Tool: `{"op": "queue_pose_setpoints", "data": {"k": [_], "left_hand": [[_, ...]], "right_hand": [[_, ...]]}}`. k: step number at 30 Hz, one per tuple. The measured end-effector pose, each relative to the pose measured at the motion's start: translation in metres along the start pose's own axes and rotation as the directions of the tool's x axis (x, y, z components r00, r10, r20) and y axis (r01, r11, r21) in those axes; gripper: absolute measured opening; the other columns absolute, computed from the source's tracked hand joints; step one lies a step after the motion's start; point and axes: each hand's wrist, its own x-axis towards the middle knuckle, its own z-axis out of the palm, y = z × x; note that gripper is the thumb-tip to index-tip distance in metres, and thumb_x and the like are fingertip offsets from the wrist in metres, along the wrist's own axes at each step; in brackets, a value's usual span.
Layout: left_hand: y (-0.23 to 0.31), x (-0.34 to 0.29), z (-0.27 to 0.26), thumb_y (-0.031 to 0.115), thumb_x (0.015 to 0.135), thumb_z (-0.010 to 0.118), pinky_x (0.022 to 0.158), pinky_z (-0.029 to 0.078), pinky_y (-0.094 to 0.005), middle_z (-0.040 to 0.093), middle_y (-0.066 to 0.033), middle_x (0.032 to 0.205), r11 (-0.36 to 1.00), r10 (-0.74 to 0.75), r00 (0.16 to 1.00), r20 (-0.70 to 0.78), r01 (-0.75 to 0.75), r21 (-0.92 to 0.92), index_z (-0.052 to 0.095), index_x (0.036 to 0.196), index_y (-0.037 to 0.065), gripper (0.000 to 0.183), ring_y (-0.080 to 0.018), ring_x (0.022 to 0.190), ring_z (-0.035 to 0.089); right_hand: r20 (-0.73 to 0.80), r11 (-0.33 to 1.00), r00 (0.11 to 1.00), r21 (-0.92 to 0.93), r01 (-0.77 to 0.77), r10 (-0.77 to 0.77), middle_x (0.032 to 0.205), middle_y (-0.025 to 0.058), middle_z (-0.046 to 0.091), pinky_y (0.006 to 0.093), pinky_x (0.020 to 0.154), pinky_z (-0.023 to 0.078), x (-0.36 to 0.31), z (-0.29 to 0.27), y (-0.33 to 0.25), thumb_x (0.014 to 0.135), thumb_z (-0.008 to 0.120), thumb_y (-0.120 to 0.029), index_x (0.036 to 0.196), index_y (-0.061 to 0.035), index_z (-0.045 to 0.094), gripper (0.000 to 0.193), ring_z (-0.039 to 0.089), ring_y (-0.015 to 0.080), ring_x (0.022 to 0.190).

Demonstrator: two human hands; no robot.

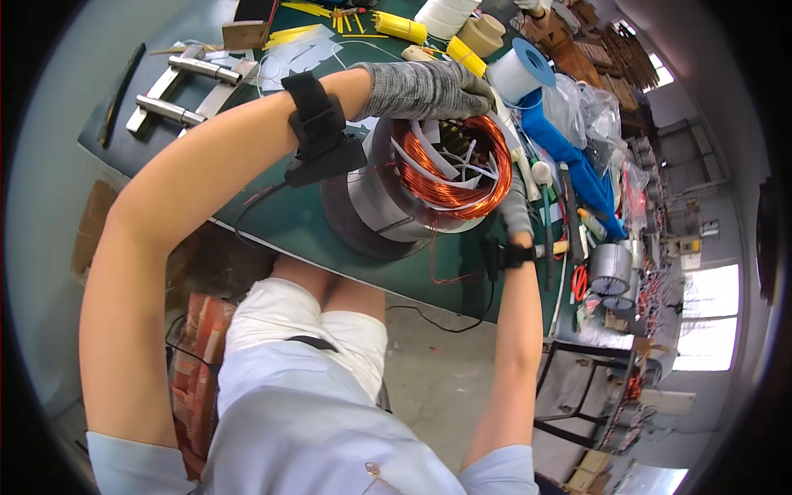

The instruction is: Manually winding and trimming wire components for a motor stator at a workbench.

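A motor stator (381, 198) with a grey metal casing stands on the green bench, its open end tilted toward the right. Orange copper windings (450, 196) ring its opening, with white insulating strips (472, 169) among them. In a grey knit glove, my left hand (433, 89) reaches across the stator's far side, fingers together and bent over the rim by the windings. My right hand (516, 206), also gloved, is against the stator's right side; its fingers are hidden behind the coils. Thin red wire (435, 256) hangs from the stator onto the bench.
A metal frame with two round bars (190, 91) lies at the far left. Yellow sticks (399, 27), a white spool (521, 70) and rolls of tape stand at the back. Right of the stator are a blue bin (569, 140), mallets, red-handled scissors (580, 283) and metal cylinders (610, 268).
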Motion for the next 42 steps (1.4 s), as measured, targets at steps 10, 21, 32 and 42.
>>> {"op": "queue_pose_setpoints", "data": {"k": [10, 21, 32, 42], "left_hand": [[-0.009, -0.009, 0.003, 0.024, 0.091, 0.046, 0.087, 0.042, -0.0288, 0.059, -0.0102, 0.099, 0.886, 0.437, 0.898, -0.05, -0.42, 0.195, 0.054, 0.11, 0.003, 0.03, -0.0195, 0.095, 0.055], [-0.017, -0.001, 0.008, 0.025, 0.091, 0.046, 0.088, 0.041, -0.0288, 0.058, -0.0135, 0.099, 0.866, 0.426, 0.901, -0.082, -0.38, 0.324, 0.053, 0.108, 0.001, 0.031, -0.023, 0.094, 0.055], [-0.032, 0.011, 0.017, 0.018, 0.089, 0.049, 0.088, 0.042, -0.0285, 0.059, -0.0109, 0.098, 0.623, 0.694, 0.717, -0.064, -0.554, 0.553, 0.055, 0.106, 0.003, 0.023, -0.0222, 0.093, 0.056], [0.024, -0.022, 0.005, 0.016, 0.089, 0.043, 0.077, 0.043, -0.0278, 0.058, -0.007, 0.105, 0.876, 0.227, 0.974, -0.013, -0.198, 0.44, 0.053, 0.116, 0.01, 0.029, -0.0157, 0.085, 0.057]], "right_hand": [[-0.373, 0.0, 0.847, 0.915, 0.403, 0.379, 0.055, -0.0035, 0.03, 0.0202, 0.045, 0.029, 0.009, -0.171, -0.11, 0.079, 0.062, -0.036, 0.062, -0.0164, 0.038, 0.035, 0.028, 0.0061, 0.045], [-0.448, -0.304, 0.883, 0.868, 0.392, -0.139, 0.047, -0.001, 0.031, 0.0217, 0.035, 0.018, 0.036, -0.124, -0.14, 0.08, 0.048, -0.059, 0.05, -0.017, 0.032, 0.055, 0.019, 0.0061, 0.035], [-0.294, -0.406, 0.928, 0.895, 0.183, -0.229, 0.042, -0.0031, 0.028, 0.0215, 0.031, 0.016, 0.064, -0.11, -0.13, 0.087, 0.044, -0.051, 0.049, -0.0182, 0.032, 0.051, 0.018, 0.0051, 0.033], [-0.075, -0.223, 0.978, 0.974, 0.03, -0.195, 0.045, -0.0028, 0.028, 0.0222, 0.03, 0.017, 0.068, -0.108, -0.148, 0.089, 0.043, -0.039, 0.048, -0.0187, 0.028, 0.048, 0.016, 0.0067, 0.032]]}}
